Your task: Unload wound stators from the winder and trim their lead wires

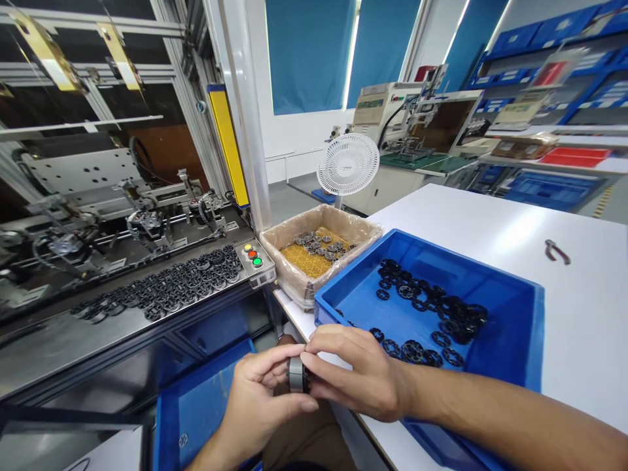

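Observation:
Between my two hands is a motor stator core (296, 375), a grey metal ring with black toothed plastic at its edges, held on its side. My left hand (260, 392) is closed around it from the left, thumb below and fingers above. From the right, the fingers of my right hand (358, 373) press against its black side and partly hide it. Just beyond the right hand stands a blue bin (515, 301) with many black plastic rings (432, 297) inside. To the left, many similar stator cores (191, 281) lie in rows on the machine's metal ledge.
A plastic-lined box (289, 281) holding grey cores sits behind the blue bin. A button box (258, 265) is at the ledge's end. Pliers (558, 252) lie on the white table (579, 314). Below left is a blue tray (196, 405) with one small ring (183, 440). A fan (348, 163) stands behind.

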`<action>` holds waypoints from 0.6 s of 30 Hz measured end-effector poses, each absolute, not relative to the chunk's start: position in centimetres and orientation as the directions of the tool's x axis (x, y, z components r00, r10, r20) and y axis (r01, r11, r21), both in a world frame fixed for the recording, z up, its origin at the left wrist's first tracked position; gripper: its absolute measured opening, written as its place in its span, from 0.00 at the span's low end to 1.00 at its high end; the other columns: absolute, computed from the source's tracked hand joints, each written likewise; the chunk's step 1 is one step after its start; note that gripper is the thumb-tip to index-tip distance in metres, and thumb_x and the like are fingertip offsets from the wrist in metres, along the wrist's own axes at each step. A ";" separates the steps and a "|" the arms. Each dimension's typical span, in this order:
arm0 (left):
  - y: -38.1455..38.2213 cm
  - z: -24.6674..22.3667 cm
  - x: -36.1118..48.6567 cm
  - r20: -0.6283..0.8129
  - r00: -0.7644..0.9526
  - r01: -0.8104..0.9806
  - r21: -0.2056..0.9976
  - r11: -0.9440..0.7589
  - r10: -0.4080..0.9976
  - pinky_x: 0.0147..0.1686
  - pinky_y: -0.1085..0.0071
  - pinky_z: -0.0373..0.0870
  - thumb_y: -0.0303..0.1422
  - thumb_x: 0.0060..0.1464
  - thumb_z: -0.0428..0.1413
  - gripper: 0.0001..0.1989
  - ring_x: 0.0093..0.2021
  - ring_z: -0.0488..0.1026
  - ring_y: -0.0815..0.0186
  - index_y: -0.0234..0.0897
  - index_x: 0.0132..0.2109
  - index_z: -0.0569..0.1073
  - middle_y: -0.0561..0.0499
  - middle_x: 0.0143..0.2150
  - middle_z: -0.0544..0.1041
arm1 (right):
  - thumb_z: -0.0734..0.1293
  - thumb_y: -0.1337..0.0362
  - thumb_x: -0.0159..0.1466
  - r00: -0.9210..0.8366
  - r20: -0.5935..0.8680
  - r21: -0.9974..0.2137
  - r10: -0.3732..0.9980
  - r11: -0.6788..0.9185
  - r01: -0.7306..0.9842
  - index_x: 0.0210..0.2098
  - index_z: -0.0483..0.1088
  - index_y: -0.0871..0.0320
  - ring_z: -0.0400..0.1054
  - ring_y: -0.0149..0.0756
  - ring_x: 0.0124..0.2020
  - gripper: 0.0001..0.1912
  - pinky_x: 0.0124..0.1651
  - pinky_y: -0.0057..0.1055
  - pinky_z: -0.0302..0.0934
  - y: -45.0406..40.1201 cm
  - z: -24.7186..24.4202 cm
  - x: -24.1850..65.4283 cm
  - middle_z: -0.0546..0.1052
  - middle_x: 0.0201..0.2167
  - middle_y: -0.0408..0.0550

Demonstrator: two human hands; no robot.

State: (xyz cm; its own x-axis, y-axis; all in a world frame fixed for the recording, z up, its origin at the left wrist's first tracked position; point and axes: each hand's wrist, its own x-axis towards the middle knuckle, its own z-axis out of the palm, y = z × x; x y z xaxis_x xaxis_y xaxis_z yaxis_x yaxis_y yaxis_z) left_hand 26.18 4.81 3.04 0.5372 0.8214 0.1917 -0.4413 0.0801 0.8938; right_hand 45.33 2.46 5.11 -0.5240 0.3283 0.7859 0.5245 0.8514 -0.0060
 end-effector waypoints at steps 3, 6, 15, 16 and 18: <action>4.8 3.1 26.2 0.181 0.550 -0.427 0.900 0.088 0.816 0.37 0.84 0.75 0.16 0.34 0.70 0.28 0.37 0.82 0.66 0.47 0.44 0.82 0.55 0.36 0.85 | 0.61 0.66 0.69 -0.549 0.780 0.038 0.300 0.853 0.521 0.47 0.68 0.68 0.73 0.38 0.40 0.11 0.43 0.33 0.73 2.3 5.2 45.3 0.76 0.36 0.55; 4.4 3.0 26.5 0.167 0.557 -0.403 0.911 0.089 0.814 0.39 0.83 0.75 0.18 0.36 0.70 0.27 0.38 0.82 0.66 0.48 0.44 0.82 0.55 0.37 0.85 | 0.59 0.67 0.70 -0.563 0.772 0.052 0.294 0.854 0.518 0.46 0.68 0.69 0.74 0.37 0.38 0.11 0.39 0.31 0.73 2.3 5.4 45.2 0.77 0.34 0.55; 8.2 1.1 17.8 0.191 0.142 0.211 0.953 -0.218 0.971 0.48 0.65 0.76 0.40 0.58 0.56 0.21 0.44 0.80 0.59 0.38 0.55 0.75 0.44 0.51 0.80 | 0.57 0.69 0.71 -0.569 0.704 0.052 0.426 0.768 0.639 0.45 0.72 0.64 0.75 0.37 0.41 0.13 0.44 0.31 0.72 3.7 4.8 45.0 0.79 0.37 0.56; 9.5 1.2 15.2 0.273 0.016 0.423 0.870 -0.254 0.962 0.48 0.64 0.76 0.41 0.57 0.56 0.20 0.46 0.80 0.58 0.37 0.53 0.76 0.44 0.49 0.81 | 0.56 0.69 0.71 -0.564 0.714 0.064 0.415 0.763 0.643 0.44 0.72 0.63 0.75 0.37 0.41 0.13 0.44 0.31 0.72 3.8 4.7 45.1 0.80 0.38 0.56; 12.3 1.7 10.1 0.422 -0.171 0.700 0.688 -0.192 0.890 0.48 0.59 0.76 0.42 0.53 0.57 0.21 0.45 0.79 0.55 0.35 0.49 0.78 0.43 0.46 0.82 | 0.56 0.71 0.70 -0.557 0.722 0.061 0.410 0.764 0.642 0.44 0.73 0.61 0.76 0.37 0.41 0.15 0.44 0.30 0.71 3.5 4.2 45.4 0.80 0.38 0.55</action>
